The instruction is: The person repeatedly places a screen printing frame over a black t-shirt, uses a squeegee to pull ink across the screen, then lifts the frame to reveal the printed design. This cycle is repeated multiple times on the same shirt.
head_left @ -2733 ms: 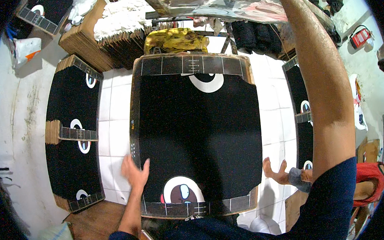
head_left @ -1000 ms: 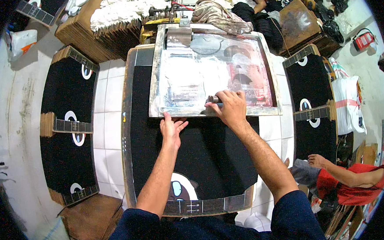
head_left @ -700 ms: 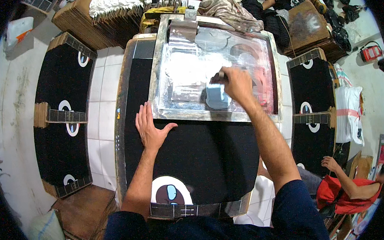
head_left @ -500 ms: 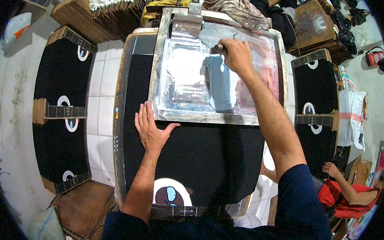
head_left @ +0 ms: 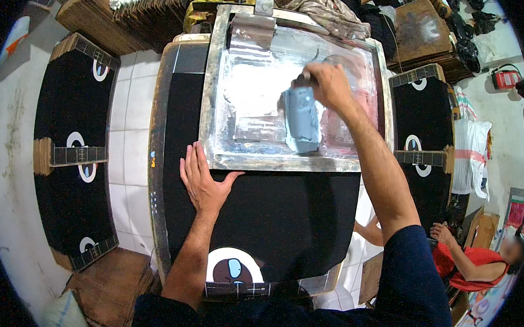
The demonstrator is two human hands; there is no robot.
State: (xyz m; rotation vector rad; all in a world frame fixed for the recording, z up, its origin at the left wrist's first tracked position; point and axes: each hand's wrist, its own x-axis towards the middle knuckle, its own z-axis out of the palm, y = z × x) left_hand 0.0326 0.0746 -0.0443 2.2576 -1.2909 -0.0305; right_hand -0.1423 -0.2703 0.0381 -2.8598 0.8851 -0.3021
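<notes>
My right hand [head_left: 332, 87] is closed round the dark upper end of a squeegee [head_left: 301, 122], whose broad face is coated in light blue ink. It stands inside a screen-printing frame [head_left: 286, 166] with worn pale edges and a glossy, smeared mesh [head_left: 251, 92]. My left hand [head_left: 206, 188] lies flat and open on black fabric [head_left: 277, 216], fingers along the frame's left edge and thumb at its near corner. The fabric is spread over a long board. At its near end shows a white, brown and light blue eye print [head_left: 235, 267].
Boards with black cloth and eye prints stand left [head_left: 76, 121] and right [head_left: 422, 115], beyond white floor tiles [head_left: 136, 141]. Stacked brown boards [head_left: 110, 280] lie near left. A person in red [head_left: 481, 264] is at lower right. A crumpled cloth [head_left: 324, 7] lies behind the frame.
My right hand has moved slightly nearer and to the right with the squeegee. My left hand stays flat beside the frame. The whole view has shifted a little.
</notes>
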